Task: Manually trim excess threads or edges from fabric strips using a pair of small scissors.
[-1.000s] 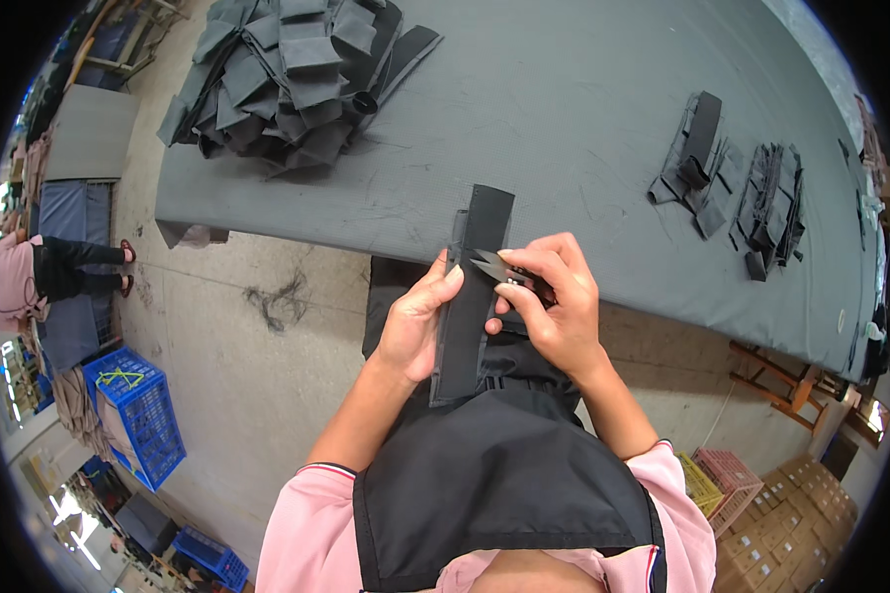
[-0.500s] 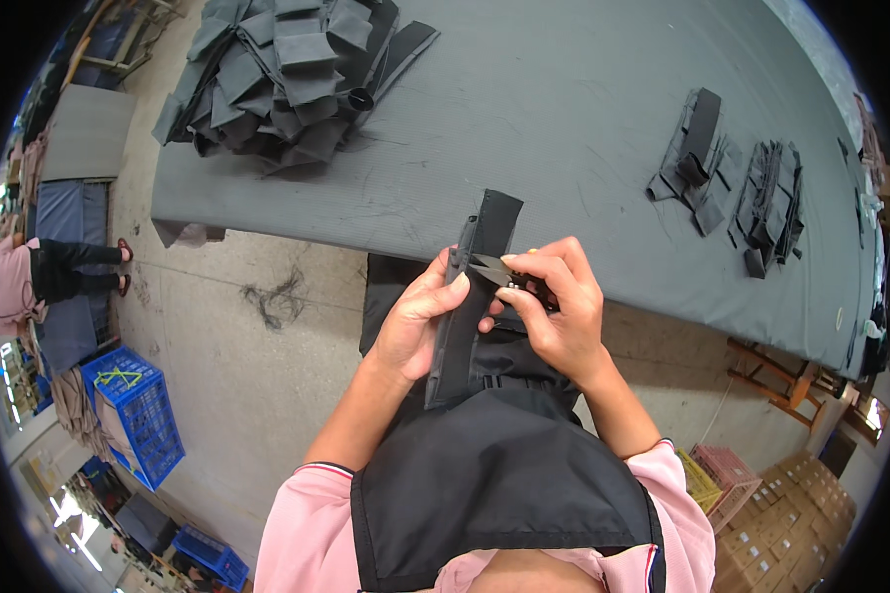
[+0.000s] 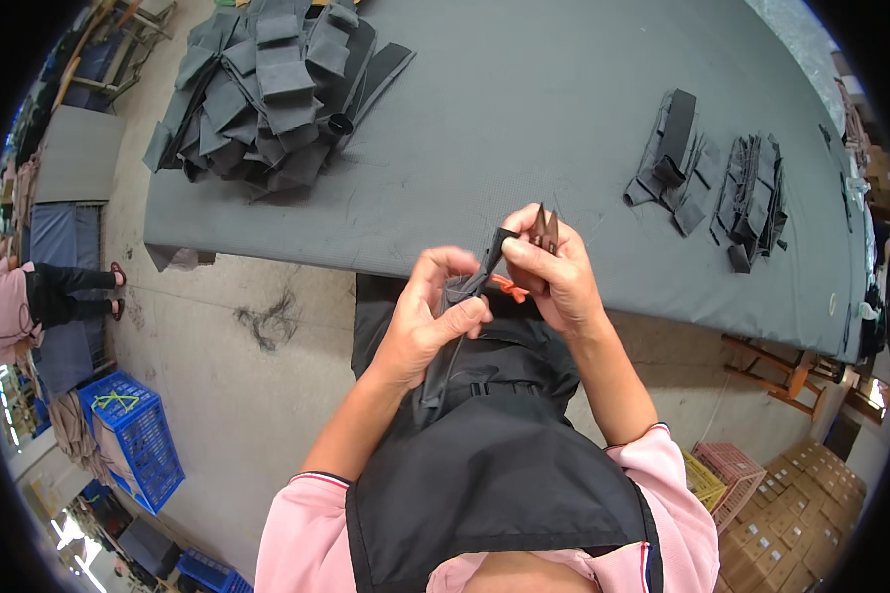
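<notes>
A dark grey fabric strip (image 3: 443,374) hangs in front of my black apron. My left hand (image 3: 415,331) is curled around its middle, the thumb lying across the cloth. At the upper end, the thumb and forefinger of my right hand (image 3: 564,282) pinch the strip. That same hand also keeps a pair of thread snips (image 3: 545,231), their dark pointed blades sticking up past the fingers and away from the cloth. An orange loop (image 3: 510,288) shows below the right hand; what it belongs to is partly hidden.
A large heap of grey fabric strips (image 3: 267,109) lies on the covered table (image 3: 485,128) at the far left. Smaller strip piles (image 3: 754,198) lie at the right. On the floor are a blue crate (image 3: 136,435) and thread scraps (image 3: 269,321). Another person (image 3: 44,296) stands far left.
The snips' blades have come away from the strip and now point upward. My right hand has taken the strip's upper end, and the strip has turned and folded between my hands.
</notes>
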The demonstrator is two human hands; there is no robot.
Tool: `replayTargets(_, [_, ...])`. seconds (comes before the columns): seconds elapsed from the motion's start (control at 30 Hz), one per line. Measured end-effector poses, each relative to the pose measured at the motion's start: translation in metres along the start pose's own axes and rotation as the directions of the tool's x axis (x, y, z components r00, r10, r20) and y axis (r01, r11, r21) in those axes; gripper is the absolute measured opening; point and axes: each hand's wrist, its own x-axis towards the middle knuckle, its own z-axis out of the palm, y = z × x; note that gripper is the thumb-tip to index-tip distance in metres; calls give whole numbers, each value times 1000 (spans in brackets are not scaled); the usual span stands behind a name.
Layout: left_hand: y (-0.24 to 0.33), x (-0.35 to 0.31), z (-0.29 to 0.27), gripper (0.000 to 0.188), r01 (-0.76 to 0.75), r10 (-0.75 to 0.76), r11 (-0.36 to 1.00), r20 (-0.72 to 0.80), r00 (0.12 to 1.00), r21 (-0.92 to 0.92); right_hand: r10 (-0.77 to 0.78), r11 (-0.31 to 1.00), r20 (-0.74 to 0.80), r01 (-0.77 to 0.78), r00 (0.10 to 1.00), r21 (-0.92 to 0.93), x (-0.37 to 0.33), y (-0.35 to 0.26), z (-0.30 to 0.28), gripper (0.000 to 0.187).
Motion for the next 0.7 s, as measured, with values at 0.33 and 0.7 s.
replayTargets(0.33, [-5, 9, 3, 37, -195, 597, 253, 5, 802, 948, -632, 316, -78, 165, 771, -934, -26, 7, 20, 21])
replayTargets(0.7, [-8, 6, 7, 34, -192, 668, 76, 93, 738, 978, -680, -14, 105, 131, 726, -991, -21, 6, 20, 16])
